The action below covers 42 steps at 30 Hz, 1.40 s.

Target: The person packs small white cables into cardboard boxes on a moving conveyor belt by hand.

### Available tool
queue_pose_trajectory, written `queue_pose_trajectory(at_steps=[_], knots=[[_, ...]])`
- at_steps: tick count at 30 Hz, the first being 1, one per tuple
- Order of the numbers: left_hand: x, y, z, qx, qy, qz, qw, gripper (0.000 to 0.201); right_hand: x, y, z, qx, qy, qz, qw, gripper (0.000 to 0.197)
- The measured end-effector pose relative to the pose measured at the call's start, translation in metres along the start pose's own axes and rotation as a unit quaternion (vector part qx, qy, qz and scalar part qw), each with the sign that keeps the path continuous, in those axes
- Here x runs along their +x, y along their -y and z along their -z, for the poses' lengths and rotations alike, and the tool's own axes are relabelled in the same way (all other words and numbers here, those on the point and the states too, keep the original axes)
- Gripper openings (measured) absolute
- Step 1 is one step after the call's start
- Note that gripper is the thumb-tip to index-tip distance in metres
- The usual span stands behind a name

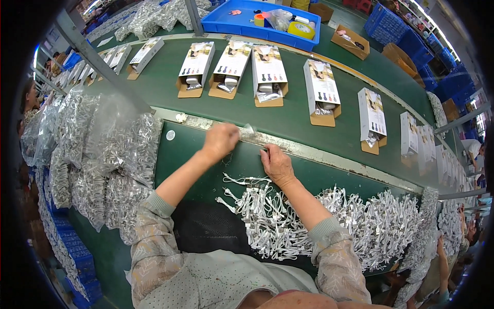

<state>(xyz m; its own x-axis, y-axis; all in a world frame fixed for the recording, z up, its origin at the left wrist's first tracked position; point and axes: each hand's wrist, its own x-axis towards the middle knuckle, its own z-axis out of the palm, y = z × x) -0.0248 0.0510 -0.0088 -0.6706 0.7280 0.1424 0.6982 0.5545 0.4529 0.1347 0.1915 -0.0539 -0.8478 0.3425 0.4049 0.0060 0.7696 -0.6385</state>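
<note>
My left hand [220,140] is closed, slightly blurred, over the worn metal edge strip [309,150] of the conveyor. A small clear plastic scrap [249,129] shows right beside its fingers; whether they grip it is unclear. My right hand [278,164] is curled with thumb and fingers together just below the strip, and what they pinch, if anything, is hidden. Under my right forearm lies a big pile of short white charging cables [272,219]. A few single cables [231,193] stick out at its left side, near a black mesh cloth [211,226].
Open-ended white printed boxes [268,64] with white items inside stand in a row on the green conveyor [206,110]. Stacked bags of cables [110,144] sit at left, near a metal post [100,59]. Beyond the conveyor is a blue tray [221,23] with tape rolls.
</note>
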Motion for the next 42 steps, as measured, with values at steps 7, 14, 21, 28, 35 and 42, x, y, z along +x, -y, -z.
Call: queue_pose_trajectory(at_steps=[7,14,21,28,35,42], knots=[[0.112,0.043,-0.013,-0.002,-0.116,0.240,0.964,0.021,-0.001,0.005,-0.001,-0.004,-0.007,0.014,1.000,0.013],[0.078,-0.001,-0.017,-0.091,-0.022,-0.051,0.994,0.034,0.001,-0.004,0.001,-0.012,-0.007,0.014,1.000,0.010],[-0.077,-0.028,0.025,0.019,0.231,-0.107,0.967,0.023,0.002,-0.002,-0.004,-0.008,-0.003,0.019,1.000,0.011],[-0.041,-0.005,0.036,-0.006,0.077,0.057,0.995,0.017,0.002,0.000,0.000,-0.013,-0.002,0.020,1.000,0.010],[0.087,0.010,-0.020,0.105,-0.057,0.101,0.988,0.018,0.003,0.004,-0.003,-0.014,0.005,0.017,1.000,0.012],[0.105,-0.005,-0.052,0.004,-0.120,0.136,0.983,0.022,0.003,0.006,-0.001,-0.004,-0.001,0.026,1.000,0.011]])
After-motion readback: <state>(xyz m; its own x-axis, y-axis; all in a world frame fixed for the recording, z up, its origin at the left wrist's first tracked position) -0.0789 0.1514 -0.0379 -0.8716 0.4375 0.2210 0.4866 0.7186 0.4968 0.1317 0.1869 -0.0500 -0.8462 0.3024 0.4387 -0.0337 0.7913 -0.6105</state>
